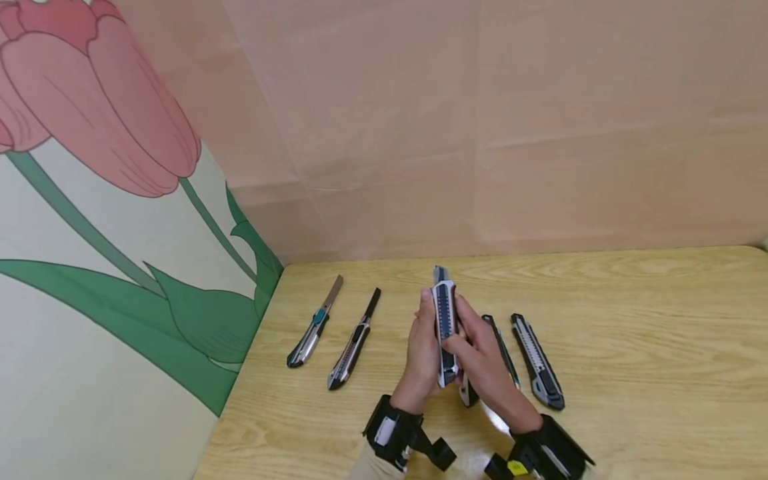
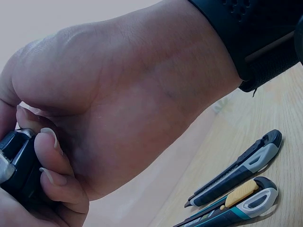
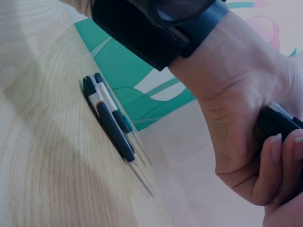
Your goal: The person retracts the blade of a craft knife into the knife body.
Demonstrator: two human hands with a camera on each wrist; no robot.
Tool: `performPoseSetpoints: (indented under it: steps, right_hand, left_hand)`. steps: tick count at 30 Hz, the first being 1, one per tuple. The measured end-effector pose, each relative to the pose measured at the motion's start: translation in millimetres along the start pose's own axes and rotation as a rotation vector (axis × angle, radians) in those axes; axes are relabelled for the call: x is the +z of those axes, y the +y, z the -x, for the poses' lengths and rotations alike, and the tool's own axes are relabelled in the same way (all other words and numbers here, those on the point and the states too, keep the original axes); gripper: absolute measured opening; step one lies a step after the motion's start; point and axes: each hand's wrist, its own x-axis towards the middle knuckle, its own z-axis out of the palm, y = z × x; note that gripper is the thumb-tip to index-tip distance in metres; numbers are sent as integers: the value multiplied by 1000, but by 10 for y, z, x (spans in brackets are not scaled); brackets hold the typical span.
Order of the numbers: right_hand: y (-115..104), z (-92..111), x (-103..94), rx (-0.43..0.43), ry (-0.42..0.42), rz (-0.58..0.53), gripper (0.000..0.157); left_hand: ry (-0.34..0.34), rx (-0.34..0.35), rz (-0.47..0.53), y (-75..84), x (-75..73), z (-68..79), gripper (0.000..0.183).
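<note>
In the head view a grey and black utility knife (image 1: 445, 313) stands upright between both hands, with a short bit of its tip showing at the top. My left hand (image 1: 422, 357) holds it from the left side; in the left wrist view the fingers (image 2: 57, 184) curl against its dark body. On the other side my right hand (image 1: 489, 367) grips the same knife, its thumb lying across the front face. The right wrist view shows the curled fingers of the right hand (image 3: 279, 161) by the knife's black end (image 3: 279, 122). The palms hide much of the knife's lower body.
Two cutters with blades out, one teal and silver (image 1: 311, 333), one black and silver (image 1: 351, 353), lie left on the wooden table (image 1: 648, 347). To the right lie a grey-black cutter (image 1: 538, 363) and one with a yellow slider (image 2: 242, 193), partly hidden in the head view. A wall (image 1: 480, 133) borders the back.
</note>
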Motion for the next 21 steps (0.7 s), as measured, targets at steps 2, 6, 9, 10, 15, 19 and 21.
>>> performPoseSetpoints:
  steps: [2,6,9,10,15,19,21]
  right_hand:
    - [2,2,8,-4,-2,4,67]
    - [5,4,22,-10,-8,10,67]
    - [6,5,24,-11,-9,6,71]
    - [4,6,26,-6,-12,4,73]
    - [1,10,30,10,-32,3,82]
    - [8,8,27,-1,-39,4,84]
    - [9,6,25,-6,-41,4,84]
  left_hand:
    - [-2,-6,11,4,-2,-1,61]
    - [1,-9,18,17,0,0,61]
    - [1,-6,12,24,4,2,61]
    - [-1,-3,13,26,4,3,60]
    - [-5,4,17,38,0,4,58]
    - [-3,1,7,44,-2,4,59]
    - [0,-5,11,45,-1,1,60]
